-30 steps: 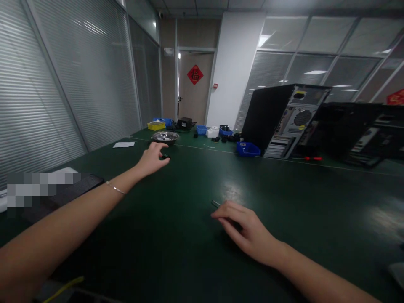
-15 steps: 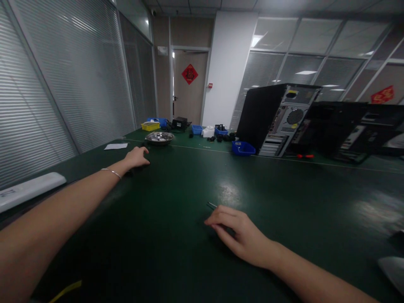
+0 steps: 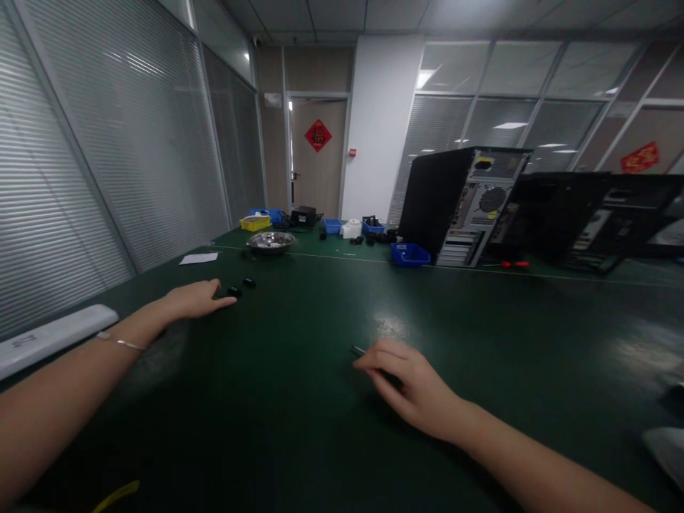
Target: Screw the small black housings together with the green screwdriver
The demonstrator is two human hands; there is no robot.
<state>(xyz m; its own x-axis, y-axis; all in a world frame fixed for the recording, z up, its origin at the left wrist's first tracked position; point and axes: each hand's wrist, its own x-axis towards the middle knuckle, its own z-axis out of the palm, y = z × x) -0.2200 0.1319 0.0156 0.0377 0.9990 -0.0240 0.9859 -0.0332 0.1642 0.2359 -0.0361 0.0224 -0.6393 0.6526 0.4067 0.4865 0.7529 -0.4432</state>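
Note:
My left hand lies flat on the green table, fingers stretched toward two small black round parts just past its fingertips. It holds nothing. My right hand rests low on the table in the middle, fingers curled over a thin metal tool whose tip sticks out to the left of the fingers. A thin bracelet sits on my left wrist.
A metal bowl stands at the back left, with a yellow bin and blue bins behind. A black computer case stands at the back right, others beside it. A white bar lies at left.
My left hand has pulled back toward me from near the bowl, leaving the two black parts uncovered on the table. The right hand has stayed in place.

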